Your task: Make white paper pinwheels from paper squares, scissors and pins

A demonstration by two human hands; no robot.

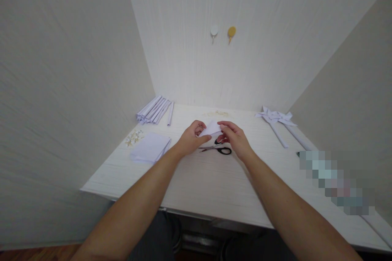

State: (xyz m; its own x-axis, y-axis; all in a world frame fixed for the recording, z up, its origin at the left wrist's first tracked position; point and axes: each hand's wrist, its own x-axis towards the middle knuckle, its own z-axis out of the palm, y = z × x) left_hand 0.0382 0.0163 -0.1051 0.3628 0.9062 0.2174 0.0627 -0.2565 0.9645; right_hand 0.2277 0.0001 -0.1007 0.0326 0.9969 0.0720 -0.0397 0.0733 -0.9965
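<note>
L hand (192,136) & R hand (235,138) part-curled, both pinching small folded white paper piece (212,127) btwn them, over pale wood-grain worktop (211,187), nr black-handled metal scissors (225,151), flat white paper stack (150,147) to L

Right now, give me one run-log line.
left hand: holds white paper | right hand: holds same paper | scissors: on table by right hand | paper stack: table's left side

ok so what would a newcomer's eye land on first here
Probably the left hand and right hand at the centre, holding a white paper piece by the black-handled scissors. Next, likely the bundled paper tubes at the table's far left and pointed paper shapes at its far right. The yellow hook on the back wall also stands out.
</note>
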